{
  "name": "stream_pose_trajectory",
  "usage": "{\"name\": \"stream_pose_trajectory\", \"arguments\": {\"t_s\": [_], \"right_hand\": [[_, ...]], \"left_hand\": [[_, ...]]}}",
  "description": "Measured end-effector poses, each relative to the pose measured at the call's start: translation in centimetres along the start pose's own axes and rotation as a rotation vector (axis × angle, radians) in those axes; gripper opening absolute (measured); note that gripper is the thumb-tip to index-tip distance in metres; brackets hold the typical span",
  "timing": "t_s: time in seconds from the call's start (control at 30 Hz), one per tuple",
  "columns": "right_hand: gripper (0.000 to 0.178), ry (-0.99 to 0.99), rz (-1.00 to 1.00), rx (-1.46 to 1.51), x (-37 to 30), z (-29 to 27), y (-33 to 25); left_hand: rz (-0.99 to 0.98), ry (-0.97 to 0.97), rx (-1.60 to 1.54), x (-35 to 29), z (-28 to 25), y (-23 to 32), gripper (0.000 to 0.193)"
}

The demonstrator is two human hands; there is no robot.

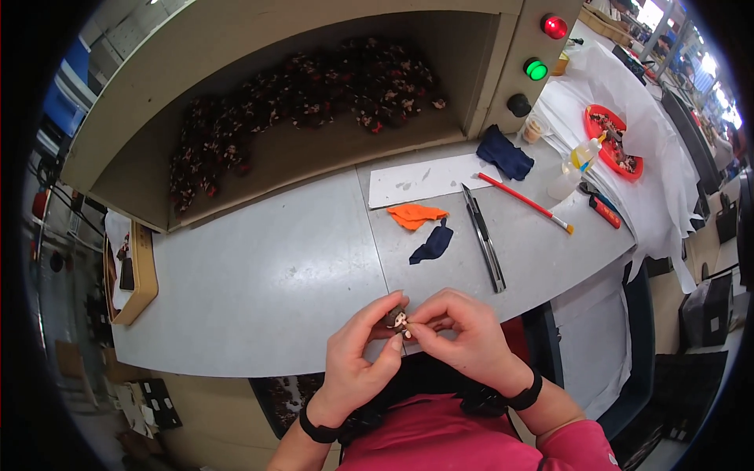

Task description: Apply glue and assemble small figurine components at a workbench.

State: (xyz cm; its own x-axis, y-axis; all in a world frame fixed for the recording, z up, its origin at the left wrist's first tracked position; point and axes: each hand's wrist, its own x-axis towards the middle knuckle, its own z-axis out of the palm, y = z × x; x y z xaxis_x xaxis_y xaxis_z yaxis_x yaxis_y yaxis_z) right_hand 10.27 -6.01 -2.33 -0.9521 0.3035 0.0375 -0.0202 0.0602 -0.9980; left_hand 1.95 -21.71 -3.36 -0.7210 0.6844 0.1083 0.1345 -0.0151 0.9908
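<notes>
A small dark piece with pale and reddish bits (397, 319) is pinched between both hands, close to my body at the near edge of the grey table (267, 275). My left hand (358, 361) grips it from the left with thumb and fingers. From the right, my right hand (463, 334) closes its fingertips on the same piece. Both wrists wear black bands. Much of the piece is hidden by my fingers.
An orange cloth scrap (415, 214) and a dark blue scrap (433, 243) lie ahead, beside a metal utility knife (484, 239), a red-handled brush (525, 202) and a white sheet (428, 180). A recessed bin holds several dark pieces (306, 94). Red tray (613, 143), small bottles and a wooden box (140, 275) sit at the sides.
</notes>
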Motion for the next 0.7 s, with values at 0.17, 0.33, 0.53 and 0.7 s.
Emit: {"name": "stream_pose_trajectory", "arguments": {"t_s": [0.17, 0.33, 0.53, 0.7], "right_hand": [[0.010, -0.001, -0.004, -0.001, 0.03, 0.00, 0.00], [0.010, -0.009, -0.029, -0.013, 0.03, -0.05, 0.16], [0.011, -0.025, -0.024, -0.017, 0.00, -0.13, 0.16], [0.011, 0.003, -0.054, -0.040, -0.05, 0.05, 0.21]], "left_hand": [[-0.031, -0.058, -0.002, -0.10, -0.26, 0.04, 0.045], [0.000, -0.012, 0.057, -0.01, 0.16, -0.33, 0.045], [0.007, 0.025, 0.041, 0.21, 0.38, 0.20, 0.048], [-0.003, 0.014, 0.003, 0.15, 0.17, 0.23, 0.050]]}}
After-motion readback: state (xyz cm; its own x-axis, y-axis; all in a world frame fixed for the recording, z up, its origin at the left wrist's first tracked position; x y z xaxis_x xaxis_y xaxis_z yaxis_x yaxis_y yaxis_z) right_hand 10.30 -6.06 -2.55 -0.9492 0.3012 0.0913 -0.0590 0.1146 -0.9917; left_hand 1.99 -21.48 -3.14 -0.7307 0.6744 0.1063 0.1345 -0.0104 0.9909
